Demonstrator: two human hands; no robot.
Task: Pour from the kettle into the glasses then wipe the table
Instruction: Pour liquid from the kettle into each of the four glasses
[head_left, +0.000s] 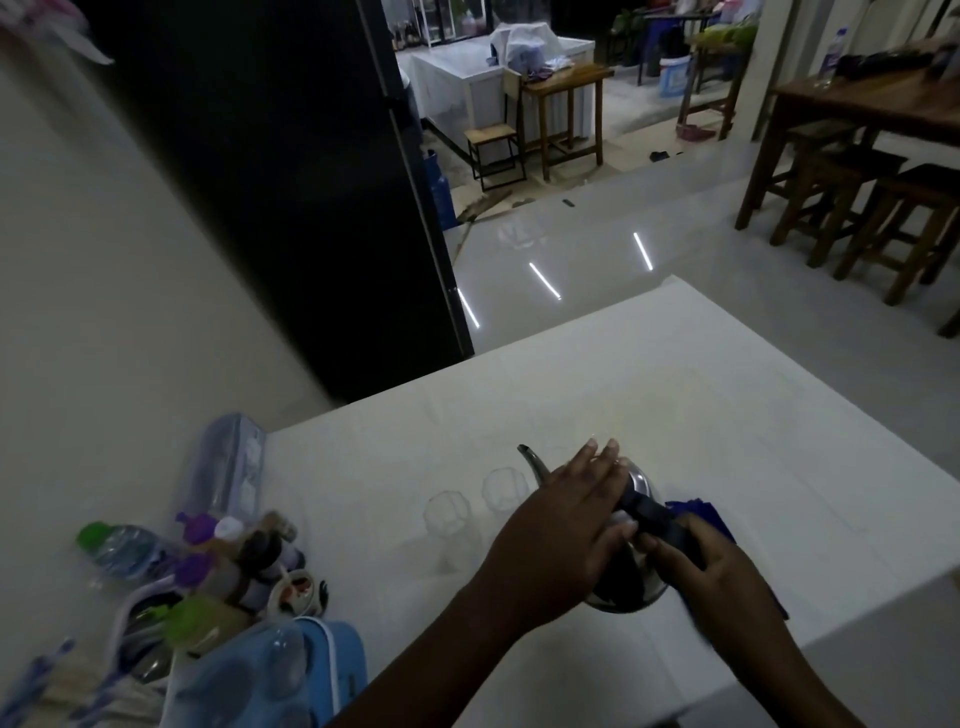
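A steel kettle (641, 486) with a thin curved spout and a black handle stands on the white table (727, 415). My right hand (706, 566) is closed around the black handle. My left hand (561, 525) lies flat over the kettle's lid, fingers stretched out. Two clear glasses stand left of the kettle: one glass (445, 519) nearer me and a second glass (505, 491) close to the spout. A blue cloth (706, 514) lies on the table just right of the kettle, partly hidden by my right hand.
A cluster of bottles and jars (234, 556) and a blue tray (291, 670) crowd the table's near left corner. A tall clear container (228, 467) leans by the wall. A black fridge (291, 182) stands beyond; wooden stools (857, 208) at far right.
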